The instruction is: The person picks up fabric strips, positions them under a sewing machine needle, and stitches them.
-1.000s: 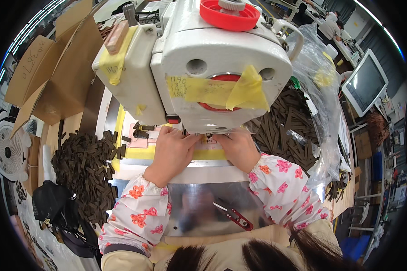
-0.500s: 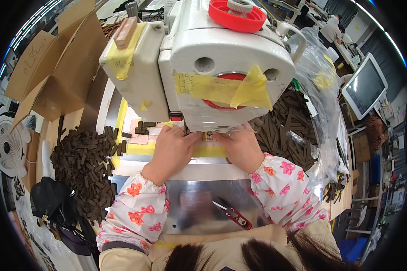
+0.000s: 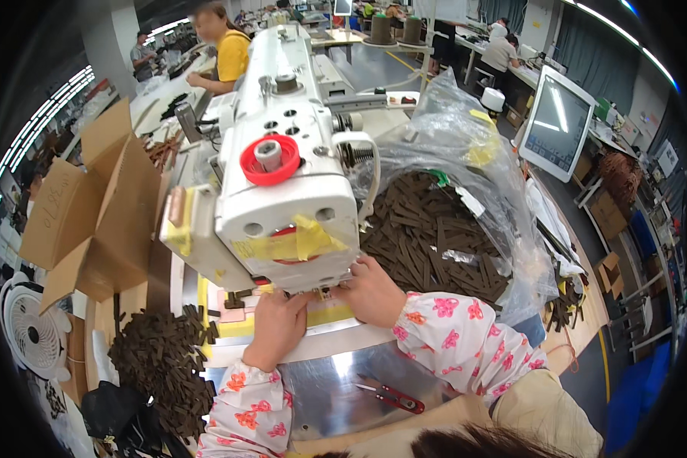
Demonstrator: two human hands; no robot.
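My two hands meet beneath the head of a white sewing machine (image 3: 294, 202). My left hand (image 3: 276, 324) has its fingers closed near the needle area, while my right hand (image 3: 372, 291) pinches from the other side. The machine hides most of the fingertips, so whatever small piece lies between them I cannot make out. Beside my left hand, a few short dark brown strips (image 3: 238, 298) lie on a pink and yellow-taped plate (image 3: 233, 314). Red-handled thread snips (image 3: 397, 398) rest on the shiny metal bed (image 3: 324, 397) between my forearms.
Brown strips are heaped at left (image 3: 160, 366), and more fill a clear plastic bag (image 3: 523, 252) at right. An open cardboard box (image 3: 122, 229) and a white fan (image 3: 34, 328) stand left. A tablet (image 3: 555, 126) stands at right. Across the machine sits a person in yellow (image 3: 233, 57).
My view has tilted up and turned to the right, bringing more of the room and the machine's top into sight. Both hands remain at the needle area; the snips still lie on the metal.
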